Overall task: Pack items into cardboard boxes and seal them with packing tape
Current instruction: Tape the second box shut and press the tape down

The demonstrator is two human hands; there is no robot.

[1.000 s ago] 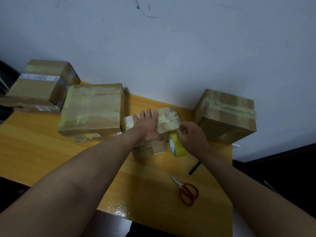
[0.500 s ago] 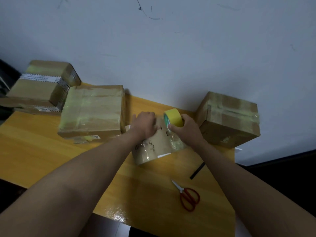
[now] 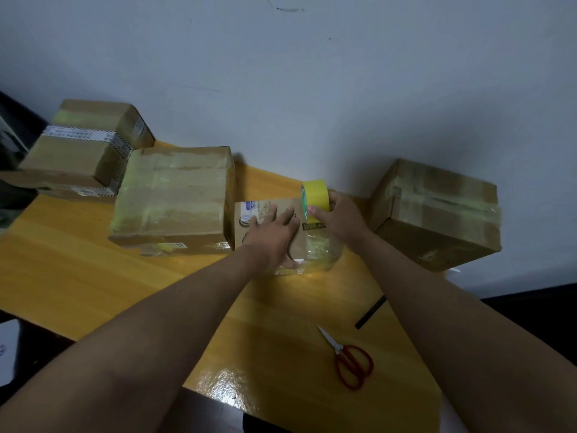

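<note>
Yellow tape roll (image 3: pixel 315 198) is the thing to watch: the right hand (image 3: pixel 342 218) has its fingers wrapped round it, thumb across the near face, holding it on edge at the far end of the small cardboard box (image 3: pixel 282 235). A shiny strip of clear tape (image 3: pixel 317 250) runs from right under that grip down the box's top toward the near edge, so the roll sits at the far end of the strip and the hand is just right of it.

Left hand (image 3: pixel 273 228) is flat and spread, palm down on the box top, not gripping anything, just pressing. It's immediately left of the tape strip, and its fingertips point away toward the printed end of the box. The two hands are close, nearly touching, with the strip between them.

Left of the flat hand, touching or almost touching the small box, there's a large taped box (image 3: pixel 175 198), and further out that way a box with a printed label band (image 3: pixel 84 151). Right of the roll-holding hand, a little apart, is another taped box (image 3: pixel 437 214) against the wall.

Nearer the person than both hands, on the yellow wooden table (image 3: pixel 93 276), lie red-handled scissors (image 3: pixel 349 359), blades closed, below the right forearm. A dark thin stick-like thing (image 3: pixel 370 312) lies partly hidden under that forearm; can't tell what it is.
</note>
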